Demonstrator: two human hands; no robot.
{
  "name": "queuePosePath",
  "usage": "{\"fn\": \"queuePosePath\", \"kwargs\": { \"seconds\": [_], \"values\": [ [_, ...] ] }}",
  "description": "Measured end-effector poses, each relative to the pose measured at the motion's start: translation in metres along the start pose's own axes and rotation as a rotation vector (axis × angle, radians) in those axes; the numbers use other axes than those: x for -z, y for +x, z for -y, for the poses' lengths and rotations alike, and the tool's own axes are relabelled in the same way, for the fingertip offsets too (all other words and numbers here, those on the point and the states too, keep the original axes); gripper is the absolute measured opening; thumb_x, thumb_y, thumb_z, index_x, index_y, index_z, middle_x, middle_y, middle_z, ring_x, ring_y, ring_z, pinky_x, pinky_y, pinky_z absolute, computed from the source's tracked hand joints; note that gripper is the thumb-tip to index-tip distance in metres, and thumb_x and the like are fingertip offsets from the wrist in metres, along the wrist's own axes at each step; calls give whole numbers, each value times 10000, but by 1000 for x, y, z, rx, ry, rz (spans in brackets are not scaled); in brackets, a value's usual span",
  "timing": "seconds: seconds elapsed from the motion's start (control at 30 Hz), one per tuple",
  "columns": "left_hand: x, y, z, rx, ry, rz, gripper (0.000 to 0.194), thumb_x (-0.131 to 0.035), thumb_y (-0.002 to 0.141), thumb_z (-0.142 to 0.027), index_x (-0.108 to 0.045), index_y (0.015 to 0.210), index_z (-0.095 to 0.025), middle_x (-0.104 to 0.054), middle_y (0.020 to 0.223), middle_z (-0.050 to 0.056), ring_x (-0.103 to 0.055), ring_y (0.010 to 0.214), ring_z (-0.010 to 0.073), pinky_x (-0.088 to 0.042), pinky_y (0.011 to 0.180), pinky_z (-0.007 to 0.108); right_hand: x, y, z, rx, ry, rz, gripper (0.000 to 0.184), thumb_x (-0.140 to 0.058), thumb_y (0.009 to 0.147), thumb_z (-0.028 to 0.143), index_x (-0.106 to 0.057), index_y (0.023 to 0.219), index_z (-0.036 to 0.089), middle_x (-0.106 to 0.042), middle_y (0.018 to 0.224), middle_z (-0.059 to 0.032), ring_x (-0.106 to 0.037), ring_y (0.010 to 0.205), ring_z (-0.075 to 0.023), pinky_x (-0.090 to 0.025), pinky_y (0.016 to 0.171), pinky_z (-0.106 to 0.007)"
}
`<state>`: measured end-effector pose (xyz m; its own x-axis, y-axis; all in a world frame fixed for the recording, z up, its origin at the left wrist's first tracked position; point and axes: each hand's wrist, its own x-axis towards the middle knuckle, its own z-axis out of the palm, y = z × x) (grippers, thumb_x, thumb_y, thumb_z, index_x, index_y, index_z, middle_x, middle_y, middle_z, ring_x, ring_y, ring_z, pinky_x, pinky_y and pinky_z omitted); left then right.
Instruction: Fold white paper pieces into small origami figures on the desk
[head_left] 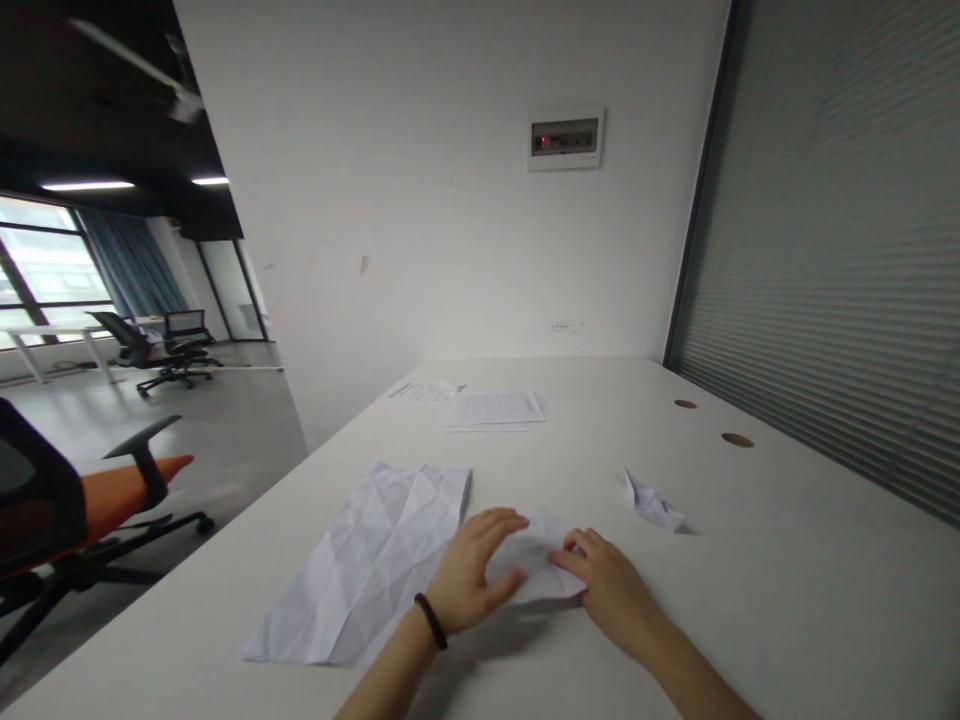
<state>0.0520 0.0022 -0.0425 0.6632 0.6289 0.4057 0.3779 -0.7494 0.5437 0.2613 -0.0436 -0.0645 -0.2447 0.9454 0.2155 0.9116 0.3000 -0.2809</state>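
My left hand (469,570) and my right hand (607,590) hold a small folded piece of white paper (534,558) between them on the white table (750,600). The left fingers and thumb curl against its left side, and the right fingertips press its right edge. Just left of my left hand lies a large white sheet creased in a faceted pattern (364,570). A small folded white paper shape (652,503) sits to the right of my right hand, apart from it. A dark bead bracelet (431,621) circles my left wrist.
Printed paper sheets (491,410) lie further along the table near the white wall, with round cable holes (737,440) at its right side beside a grey slatted partition. An office chair (97,500) stands beyond the table's left edge.
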Motion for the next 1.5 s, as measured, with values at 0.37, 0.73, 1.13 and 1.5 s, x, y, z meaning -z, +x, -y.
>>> {"fn": "queuePosePath", "kwargs": {
  "seconds": [0.37,0.73,1.13,1.5],
  "values": [
    [-10,3,9,37,136,301,269,-418,819,-246,-608,1008,-258,-587,1115,17,-508,1039,175,-304,954,335,19,-6,-10,-42,265,7,437,-386,617,36,-639,931,206,-638,964,-41,-535,938,-172,-369,865,-281],
    [-3,4,17,356,282,138,251,-485,715,-189,-584,943,-222,-637,908,24,-575,823,185,-421,707,259,10,1,-23,-179,229,-94,227,-420,781,238,-601,918,225,-630,919,-39,-578,848,-177,-411,770,-279],
    [-21,-1,20,100,314,240,429,-553,738,-286,-485,1158,-236,-439,1272,59,-383,1147,250,-261,974,414,-13,0,1,-6,217,36,426,-482,779,351,-488,1187,232,-410,1316,-47,-331,1215,-202,-244,1027,-359],
    [-20,8,5,71,266,63,199,-421,840,-213,-617,875,-210,-626,858,30,-555,801,162,-426,733,257,-2,0,10,-29,62,-94,359,-484,780,314,-531,1127,234,-597,1013,-59,-498,956,-208,-381,862,-327]
  ]
}}
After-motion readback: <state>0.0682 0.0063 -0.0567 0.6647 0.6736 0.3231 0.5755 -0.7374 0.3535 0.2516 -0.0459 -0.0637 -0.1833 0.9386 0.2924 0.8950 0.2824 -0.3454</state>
